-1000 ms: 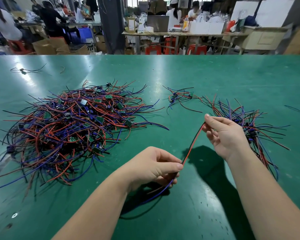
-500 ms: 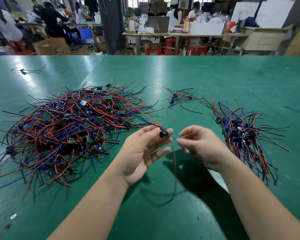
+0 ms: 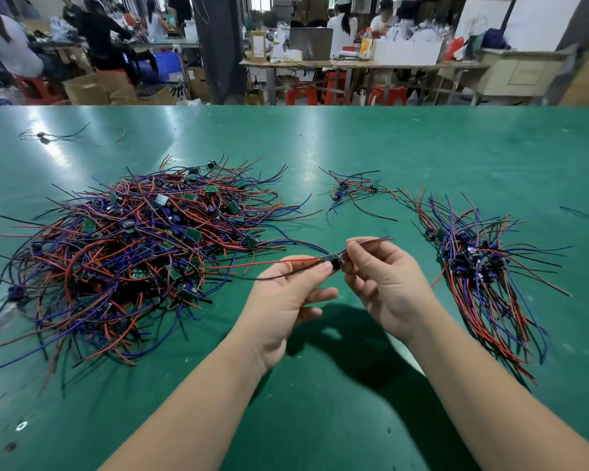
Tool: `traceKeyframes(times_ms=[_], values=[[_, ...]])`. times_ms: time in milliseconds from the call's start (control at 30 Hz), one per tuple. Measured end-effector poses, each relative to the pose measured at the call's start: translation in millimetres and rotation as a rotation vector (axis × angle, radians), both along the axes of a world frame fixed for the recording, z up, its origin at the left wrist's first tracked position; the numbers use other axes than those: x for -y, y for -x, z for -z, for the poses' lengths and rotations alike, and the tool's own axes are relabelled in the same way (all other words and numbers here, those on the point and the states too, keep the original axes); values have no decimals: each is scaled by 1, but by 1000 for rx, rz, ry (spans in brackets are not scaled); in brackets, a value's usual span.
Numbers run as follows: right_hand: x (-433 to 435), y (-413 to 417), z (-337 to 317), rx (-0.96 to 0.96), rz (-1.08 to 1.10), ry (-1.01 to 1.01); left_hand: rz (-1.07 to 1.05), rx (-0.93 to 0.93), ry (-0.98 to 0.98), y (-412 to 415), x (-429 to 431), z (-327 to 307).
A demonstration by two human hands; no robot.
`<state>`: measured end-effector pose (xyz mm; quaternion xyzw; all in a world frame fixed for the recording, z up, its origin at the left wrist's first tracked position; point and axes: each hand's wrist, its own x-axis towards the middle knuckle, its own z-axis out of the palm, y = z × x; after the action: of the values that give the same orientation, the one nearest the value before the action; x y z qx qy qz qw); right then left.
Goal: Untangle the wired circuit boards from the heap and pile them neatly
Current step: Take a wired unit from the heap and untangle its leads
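Note:
A big tangled heap (image 3: pixel 143 253) of small green circuit boards with red, blue and black wires lies on the left of the green table (image 3: pixel 422 147). On the right lies a neater pile (image 3: pixel 473 263) with its wires running toward me. Between them, above the table, I hold one wired board (image 3: pixel 332 260). My left hand (image 3: pixel 286 300) pinches the board and its red and black wires, which trail left. My right hand (image 3: pixel 385 280) pinches the wires on the board's right side.
A small loose cluster of boards (image 3: pixel 354 192) lies behind my hands. One stray wired piece (image 3: pixel 45 136) sits at the far left of the table, and a lone blue wire (image 3: pixel 585 217) at the right edge. People and cluttered workbenches stand beyond the table.
A second ago my hands were apart, stretching the wires taut. They have come together at the board, and the red and black wires now trail left from my left hand.

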<state>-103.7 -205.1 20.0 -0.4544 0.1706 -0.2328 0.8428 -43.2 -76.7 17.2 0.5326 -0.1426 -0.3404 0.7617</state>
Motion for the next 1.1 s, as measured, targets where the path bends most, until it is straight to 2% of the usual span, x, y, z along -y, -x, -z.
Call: traceKeyframes(times_ms=[67,233,333,400,500,633,700,800,933,1100], values=[[1,1,-3,-9,4,-60,42,99,-12,1,-2,0],[12,6,-10,0,-24,-125,345,270,-74,5,-10,1],[17,11,-12,2,-122,-140,264,215,-170,4,-5,4],[17,13,-11,8,-183,-115,209,108,-193,2,-2,3],[14,12,-7,-23,-213,19,219,3,-169,0,-4,1],[8,8,4,-204,-121,515,147,143,-250,7,-1,5],[5,7,7,-240,-129,563,71,175,-279,8,2,10],[4,5,7,-255,-135,489,71,131,-250,7,2,10],[9,6,4,-184,-255,140,186,123,-174,8,0,5],[12,7,0,-161,-272,68,200,116,-117,8,-3,0]])
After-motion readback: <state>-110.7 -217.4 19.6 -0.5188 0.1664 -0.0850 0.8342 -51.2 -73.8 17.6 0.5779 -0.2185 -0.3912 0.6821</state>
